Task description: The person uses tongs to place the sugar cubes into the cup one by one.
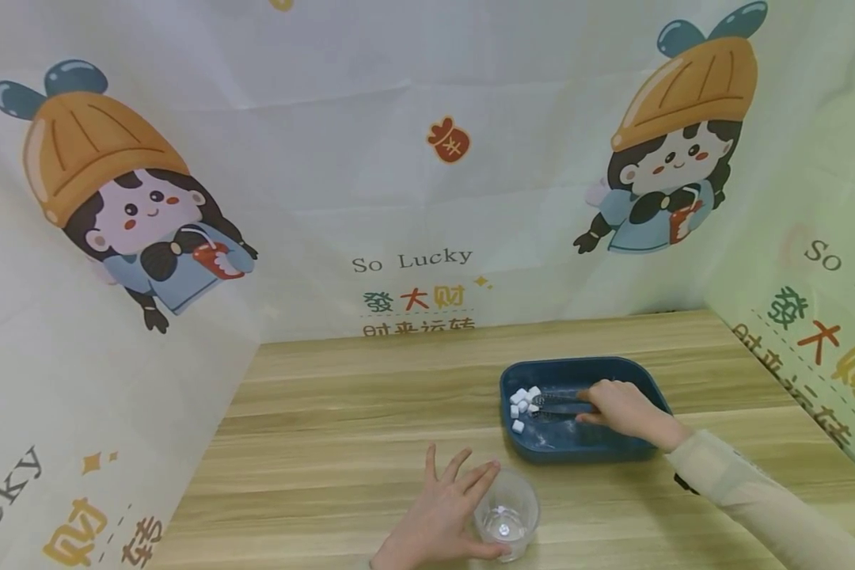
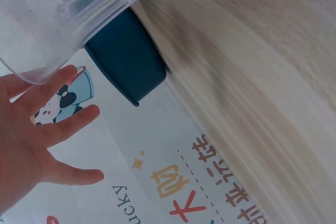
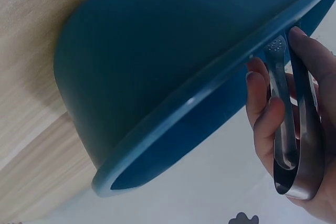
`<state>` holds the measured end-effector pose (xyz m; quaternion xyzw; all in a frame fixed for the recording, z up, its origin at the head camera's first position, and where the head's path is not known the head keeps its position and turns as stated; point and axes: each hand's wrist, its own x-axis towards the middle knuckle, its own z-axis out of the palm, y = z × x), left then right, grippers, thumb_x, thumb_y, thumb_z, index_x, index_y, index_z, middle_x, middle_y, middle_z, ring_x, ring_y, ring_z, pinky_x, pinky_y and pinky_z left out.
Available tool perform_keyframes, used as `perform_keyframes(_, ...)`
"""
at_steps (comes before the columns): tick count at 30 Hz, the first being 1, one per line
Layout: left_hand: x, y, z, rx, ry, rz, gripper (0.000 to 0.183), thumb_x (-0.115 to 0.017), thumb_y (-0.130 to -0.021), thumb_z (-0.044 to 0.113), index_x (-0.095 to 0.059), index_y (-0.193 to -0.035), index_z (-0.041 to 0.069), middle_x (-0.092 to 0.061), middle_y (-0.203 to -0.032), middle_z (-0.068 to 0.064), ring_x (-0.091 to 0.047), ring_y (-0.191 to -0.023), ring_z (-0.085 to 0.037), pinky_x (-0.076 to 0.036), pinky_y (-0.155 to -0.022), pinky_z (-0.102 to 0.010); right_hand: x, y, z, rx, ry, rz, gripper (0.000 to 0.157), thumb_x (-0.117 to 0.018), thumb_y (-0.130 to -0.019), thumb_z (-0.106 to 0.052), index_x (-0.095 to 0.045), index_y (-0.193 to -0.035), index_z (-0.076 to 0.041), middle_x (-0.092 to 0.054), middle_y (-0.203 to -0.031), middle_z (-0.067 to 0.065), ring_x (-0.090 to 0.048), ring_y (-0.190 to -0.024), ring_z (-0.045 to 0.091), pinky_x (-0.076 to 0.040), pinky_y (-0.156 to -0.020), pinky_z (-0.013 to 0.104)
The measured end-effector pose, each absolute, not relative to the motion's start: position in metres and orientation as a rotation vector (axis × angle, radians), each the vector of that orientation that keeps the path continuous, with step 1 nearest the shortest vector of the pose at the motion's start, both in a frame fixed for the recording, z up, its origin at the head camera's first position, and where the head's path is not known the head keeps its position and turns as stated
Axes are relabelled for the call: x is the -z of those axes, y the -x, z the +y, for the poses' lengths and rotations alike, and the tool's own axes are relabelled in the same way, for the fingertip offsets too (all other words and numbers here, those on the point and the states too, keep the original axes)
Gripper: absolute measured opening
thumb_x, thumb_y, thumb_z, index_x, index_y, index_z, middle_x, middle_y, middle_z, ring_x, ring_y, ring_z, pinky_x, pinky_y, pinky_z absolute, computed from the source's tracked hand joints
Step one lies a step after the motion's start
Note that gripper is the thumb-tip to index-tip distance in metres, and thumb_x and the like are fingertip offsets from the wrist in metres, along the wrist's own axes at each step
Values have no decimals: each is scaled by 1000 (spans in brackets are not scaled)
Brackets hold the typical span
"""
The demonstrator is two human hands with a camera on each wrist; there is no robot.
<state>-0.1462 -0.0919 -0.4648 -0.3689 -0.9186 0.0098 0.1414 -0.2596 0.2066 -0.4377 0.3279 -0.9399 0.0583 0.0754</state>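
Note:
At the front of the table stands a clear plastic cup (image 1: 516,507), upright, with only its transparent base showing inside. My left hand (image 1: 438,511) holds it between thumb and forefinger, the other fingers spread. In the left wrist view the cup (image 2: 39,19) rises above those spread fingers. My right hand (image 1: 623,408) grips metal tongs (image 3: 310,153) over a dark blue tray (image 1: 587,457). Small white cubes (image 1: 518,398) lie clustered at the tray's left end, with the tongs' tips among them. Whether a cube sits between the tips, I cannot tell.
The wood-grain table (image 1: 342,412) spreads left of the tray and behind it. Printed white sheeting (image 1: 328,158) with cartoon figures and lettering walls off the back and both sides.

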Motion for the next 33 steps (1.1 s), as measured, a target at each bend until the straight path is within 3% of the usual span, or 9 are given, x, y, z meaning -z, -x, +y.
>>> perform_keyframes(9, 467, 146, -91, -8, 1070, -2668, 91, -45, -68, 77, -38, -135, 16, -50, -131, 6, -40, -125, -29, -20, -94, -69, 440, 259, 205, -144, -978, -2816, 20, -67, -77, -24, -70, -82, -6, -60, -57, -3, -41, -41, 1, -29, -37, 17)
perform_keyframes(16, 467, 146, -92, -1, 1072, -2664, 91, -45, -68, 77, -38, -135, 16, -49, -131, 6, -40, -125, -29, -19, -94, -69, 438, 257, 204, -187, -952, -2850, 24, -66, -77, -22, -71, -89, -1, -70, -78, 10, -51, -42, 4, -30, -36, 15)
perform_keyframes(22, 467, 146, -92, -6, 1072, -2668, 91, -45, -68, 77, -38, -135, 16, -49, -132, 6, -40, -125, -29, -20, -93, -70, 438, 257, 204, -193, -950, -2836, 22, -67, -77, -21, -71, -87, -2, -70, -73, 8, -45, -38, 0, -23, -35, 14)
perform_keyframes(33, 468, 146, -92, -23, 1054, -2649, 92, -46, -67, 77, -39, -134, 16, -49, -132, 6, -41, -124, -29, -21, -94, -69, 437, 256, 203, -195, -954, -2819, 19, -67, -76, -21, -71, -83, -4, -69, -70, 7, -45, -39, 1, -24, -35, 14)
